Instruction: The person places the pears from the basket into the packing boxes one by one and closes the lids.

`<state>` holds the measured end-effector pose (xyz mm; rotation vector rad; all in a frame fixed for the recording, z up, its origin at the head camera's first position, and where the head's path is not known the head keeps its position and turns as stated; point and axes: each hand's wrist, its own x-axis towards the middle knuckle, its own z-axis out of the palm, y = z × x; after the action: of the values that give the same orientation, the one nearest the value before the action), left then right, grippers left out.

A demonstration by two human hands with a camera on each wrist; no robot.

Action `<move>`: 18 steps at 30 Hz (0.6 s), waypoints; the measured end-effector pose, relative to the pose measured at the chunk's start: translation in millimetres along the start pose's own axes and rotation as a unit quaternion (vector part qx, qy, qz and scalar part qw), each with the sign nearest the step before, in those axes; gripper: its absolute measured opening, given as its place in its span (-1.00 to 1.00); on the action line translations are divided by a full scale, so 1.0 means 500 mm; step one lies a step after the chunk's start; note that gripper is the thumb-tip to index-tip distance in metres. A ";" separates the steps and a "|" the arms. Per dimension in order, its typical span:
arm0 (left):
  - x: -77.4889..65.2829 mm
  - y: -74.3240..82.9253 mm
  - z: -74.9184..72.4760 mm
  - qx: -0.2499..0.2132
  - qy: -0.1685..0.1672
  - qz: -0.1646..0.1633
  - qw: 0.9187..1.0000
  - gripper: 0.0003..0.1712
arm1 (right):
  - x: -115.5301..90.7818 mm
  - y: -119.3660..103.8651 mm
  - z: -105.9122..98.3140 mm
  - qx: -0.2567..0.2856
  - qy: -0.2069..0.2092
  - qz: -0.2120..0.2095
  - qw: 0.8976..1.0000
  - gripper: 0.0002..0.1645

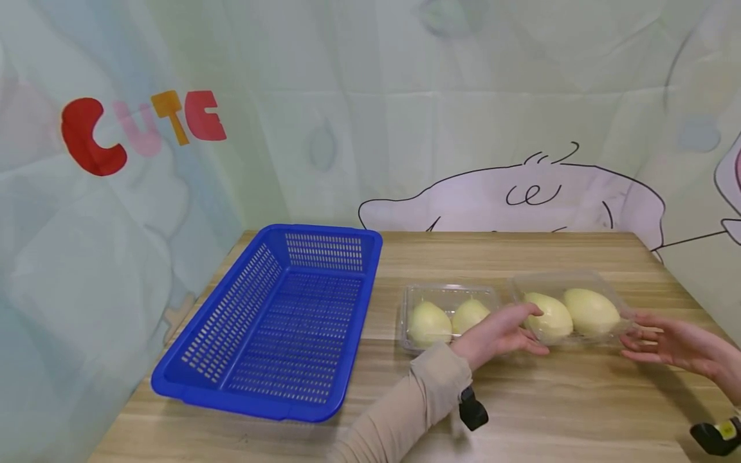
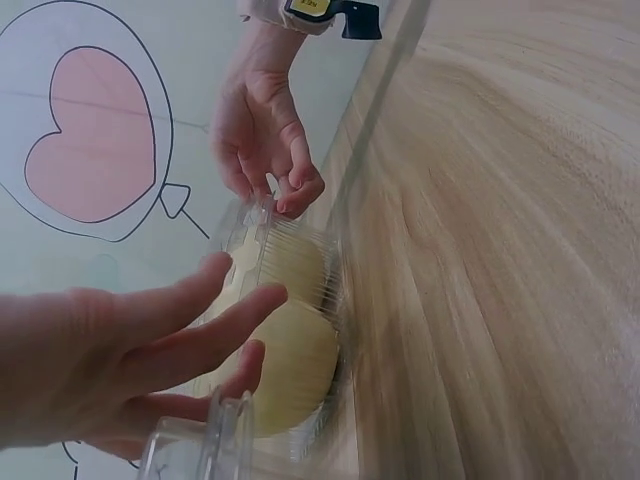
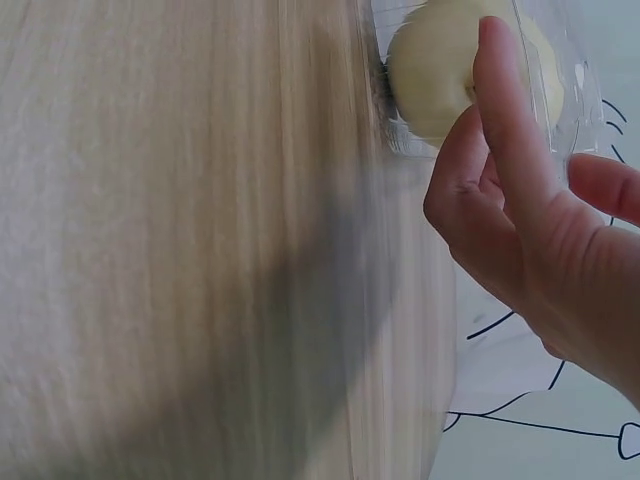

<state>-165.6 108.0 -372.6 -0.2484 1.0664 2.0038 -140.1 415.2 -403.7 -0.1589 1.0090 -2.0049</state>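
Note:
Two clear plastic boxes each hold two pale yellow pears. In the head view, my left hand (image 1: 500, 331) is at the left end of the right-hand box (image 1: 596, 281), its thumb over that end and its fingers extended low along the front. The left wrist view has these fingers (image 2: 180, 345) fairly straight, overlapping the box. At the box's other end, my right hand (image 1: 674, 341) pinches the edge between thumb and fingers; its index finger (image 3: 505, 90) lies along the side in the right wrist view. The left-hand box (image 1: 408, 305) stands just beside, partly behind my left wrist.
A blue plastic basket (image 1: 361, 321) with slotted walls stands on the left of the wooden table (image 1: 521, 411), nothing inside it. Behind the table hangs a printed cloth (image 1: 324, 96) with cartoon drawings. A dark device (image 1: 473, 408) is strapped at my left wrist.

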 end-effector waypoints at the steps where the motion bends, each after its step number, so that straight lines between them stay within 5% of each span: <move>1: 0.000 0.000 0.001 0.001 0.001 0.000 1.000 -0.41 | 0.001 0.000 0.000 0.002 -0.001 0.000 1.000 -0.34; 11: 0.010 -0.014 0.003 -0.060 0.027 -0.023 0.998 -0.43 | 0.003 0.006 0.002 0.008 -0.004 -0.012 1.000 -0.37; 18: 0.017 -0.035 0.003 -0.094 0.005 0.003 0.996 -0.63 | 0.000 0.011 -0.001 0.045 0.034 -0.013 0.998 -0.45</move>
<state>-157.6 119.5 -386.5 -0.3546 0.8869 2.1127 -136.8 413.9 -407.6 -0.0558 0.9613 -2.0862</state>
